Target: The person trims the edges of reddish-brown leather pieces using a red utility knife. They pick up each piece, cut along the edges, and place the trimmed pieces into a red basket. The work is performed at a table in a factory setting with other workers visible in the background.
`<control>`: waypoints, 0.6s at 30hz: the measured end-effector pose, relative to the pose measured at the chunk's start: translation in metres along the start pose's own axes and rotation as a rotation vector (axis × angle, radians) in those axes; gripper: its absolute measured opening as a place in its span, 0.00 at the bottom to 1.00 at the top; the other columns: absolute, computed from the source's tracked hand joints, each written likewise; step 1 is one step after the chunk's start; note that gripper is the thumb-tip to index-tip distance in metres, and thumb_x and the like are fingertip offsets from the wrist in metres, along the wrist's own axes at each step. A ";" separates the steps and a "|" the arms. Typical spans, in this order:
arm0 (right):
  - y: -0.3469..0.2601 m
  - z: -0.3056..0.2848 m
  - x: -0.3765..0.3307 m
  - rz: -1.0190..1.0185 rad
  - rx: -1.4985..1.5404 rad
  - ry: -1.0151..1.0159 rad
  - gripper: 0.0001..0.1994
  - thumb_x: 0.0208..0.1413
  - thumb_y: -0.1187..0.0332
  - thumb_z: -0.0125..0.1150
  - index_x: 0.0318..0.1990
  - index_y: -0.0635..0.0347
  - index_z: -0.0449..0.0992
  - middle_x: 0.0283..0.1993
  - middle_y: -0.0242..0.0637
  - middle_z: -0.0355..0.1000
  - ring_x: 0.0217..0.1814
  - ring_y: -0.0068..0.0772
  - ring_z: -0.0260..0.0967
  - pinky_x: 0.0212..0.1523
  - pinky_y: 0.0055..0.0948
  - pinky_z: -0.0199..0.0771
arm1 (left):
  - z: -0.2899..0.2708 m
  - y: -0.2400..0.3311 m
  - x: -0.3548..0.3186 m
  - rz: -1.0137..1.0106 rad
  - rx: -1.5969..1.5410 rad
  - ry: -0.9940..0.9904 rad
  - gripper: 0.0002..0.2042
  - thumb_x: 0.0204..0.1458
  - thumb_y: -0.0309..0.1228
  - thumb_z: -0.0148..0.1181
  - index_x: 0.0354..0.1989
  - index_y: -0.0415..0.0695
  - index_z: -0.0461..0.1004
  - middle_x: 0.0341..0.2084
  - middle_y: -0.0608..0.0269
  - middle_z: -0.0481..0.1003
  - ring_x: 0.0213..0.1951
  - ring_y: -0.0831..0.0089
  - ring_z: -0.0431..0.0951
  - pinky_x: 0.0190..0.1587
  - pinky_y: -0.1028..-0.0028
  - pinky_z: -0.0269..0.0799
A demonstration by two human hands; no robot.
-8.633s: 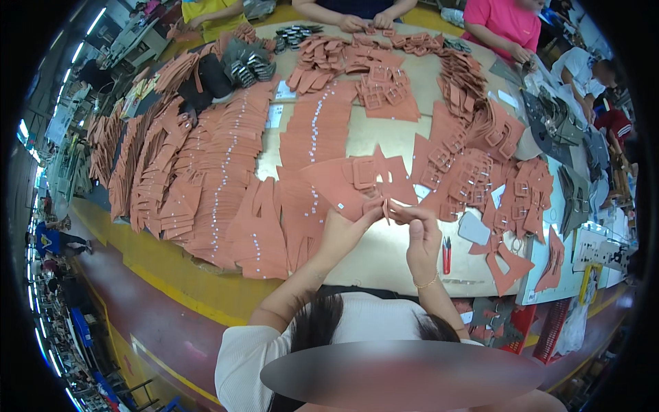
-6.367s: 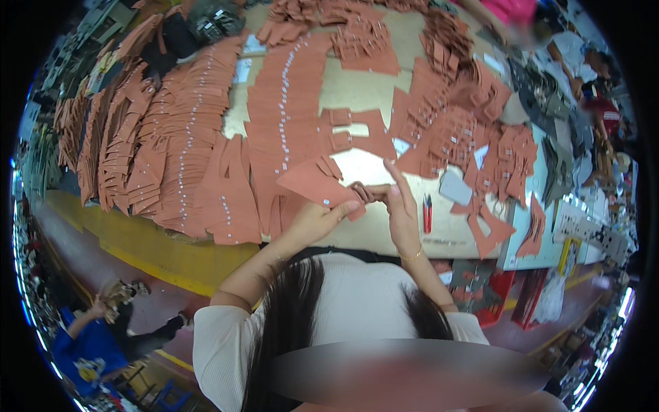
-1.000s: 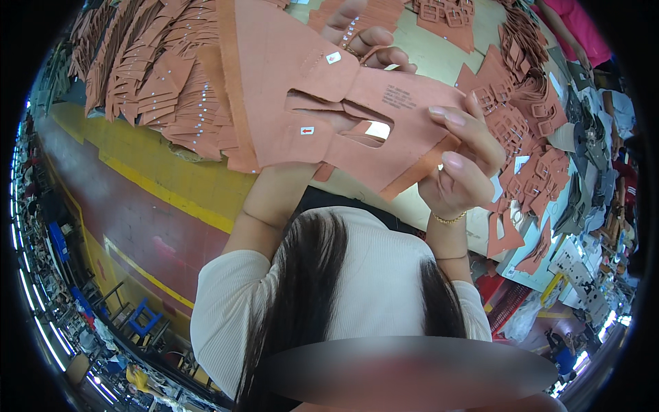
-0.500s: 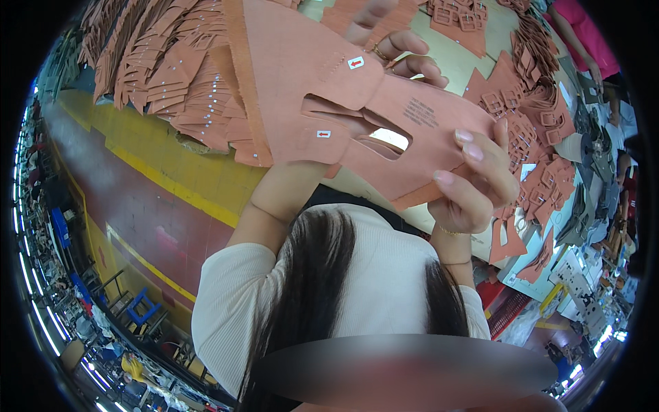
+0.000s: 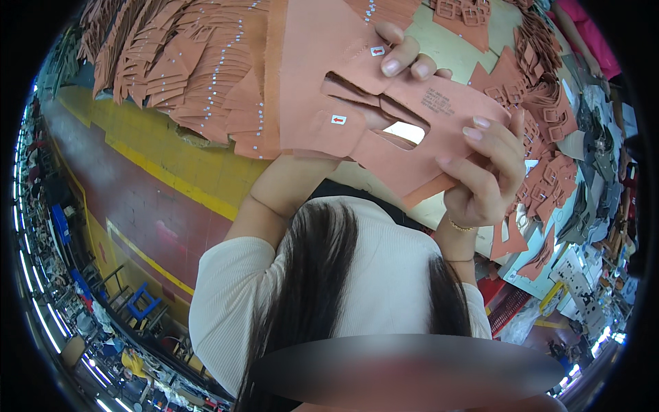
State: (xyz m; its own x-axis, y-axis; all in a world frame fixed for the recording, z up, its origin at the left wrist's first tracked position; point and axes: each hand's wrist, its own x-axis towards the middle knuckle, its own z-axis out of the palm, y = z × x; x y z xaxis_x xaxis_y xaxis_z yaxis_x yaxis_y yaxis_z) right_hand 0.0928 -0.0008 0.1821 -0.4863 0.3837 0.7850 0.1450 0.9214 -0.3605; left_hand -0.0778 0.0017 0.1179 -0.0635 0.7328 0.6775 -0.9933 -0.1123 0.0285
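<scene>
Both hands hold up a salmon-brown leather piece [image 5: 312,96] with a long cut-out slot, small white arrow stickers and dark print. My left hand [image 5: 405,58] reaches behind it, its fingertips curled over the far edge onto the face. At the right end, my right hand [image 5: 484,168] pinches the edge between thumb and fingers. The left palm and wrist are hidden behind the leather. Beyond the piece, rows of stacked matching leather cuts [image 5: 185,69] spread over the left side of the table.
On the right of the table lie leather parts with buckle-shaped pieces [image 5: 504,93]. Grey-green material [image 5: 594,144] is heaped farther right. A person in a pink top [image 5: 590,34] stands at the far right. Yellow and red floor [image 5: 165,213] runs along the left, near a blue stool [image 5: 143,302].
The leather piece has shifted to the right. My left fingers, earlier raised past its far edge, now bend down onto its face. My right hand has moved slightly right, still gripping.
</scene>
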 end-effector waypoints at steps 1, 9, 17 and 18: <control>0.001 -0.002 0.001 0.020 0.020 0.005 0.08 0.42 0.76 0.64 0.29 0.47 0.76 0.39 0.30 0.72 0.44 0.35 0.72 0.65 0.47 0.58 | -0.004 0.002 0.001 -0.016 0.002 0.007 0.14 0.59 0.43 0.49 0.49 0.51 0.70 0.31 0.71 0.69 0.48 0.66 0.69 0.68 0.58 0.51; -0.024 -0.022 0.021 0.101 -0.176 0.017 0.08 0.46 0.77 0.63 0.36 0.62 0.77 0.47 0.48 0.69 0.49 0.42 0.69 0.51 0.36 0.72 | 0.000 0.005 -0.005 -0.081 0.013 0.225 0.09 0.58 0.33 0.44 0.25 0.55 0.64 0.23 0.76 0.65 0.38 0.74 0.65 0.66 0.65 0.50; -0.038 -0.025 0.031 0.096 0.224 -0.076 0.12 0.44 0.80 0.66 0.38 0.71 0.75 0.51 0.54 0.66 0.41 0.37 0.74 0.42 0.29 0.76 | -0.011 0.002 -0.007 0.005 -0.068 0.182 0.11 0.57 0.46 0.50 0.32 0.53 0.68 0.26 0.73 0.68 0.40 0.72 0.69 0.60 0.65 0.60; -0.043 -0.019 0.029 0.140 0.240 -0.075 0.12 0.43 0.81 0.67 0.38 0.70 0.75 0.51 0.53 0.65 0.40 0.36 0.73 0.42 0.29 0.76 | -0.010 0.002 -0.008 0.000 -0.061 0.186 0.11 0.57 0.46 0.50 0.32 0.53 0.68 0.26 0.73 0.68 0.40 0.72 0.69 0.60 0.65 0.60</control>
State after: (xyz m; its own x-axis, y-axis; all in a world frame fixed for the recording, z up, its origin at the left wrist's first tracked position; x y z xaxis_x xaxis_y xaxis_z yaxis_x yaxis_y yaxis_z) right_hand 0.0891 -0.0279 0.2304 -0.5398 0.4923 0.6828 0.0112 0.8153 -0.5790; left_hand -0.0807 0.0024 0.1047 -0.0749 0.8448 0.5298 -0.9969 -0.0760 -0.0198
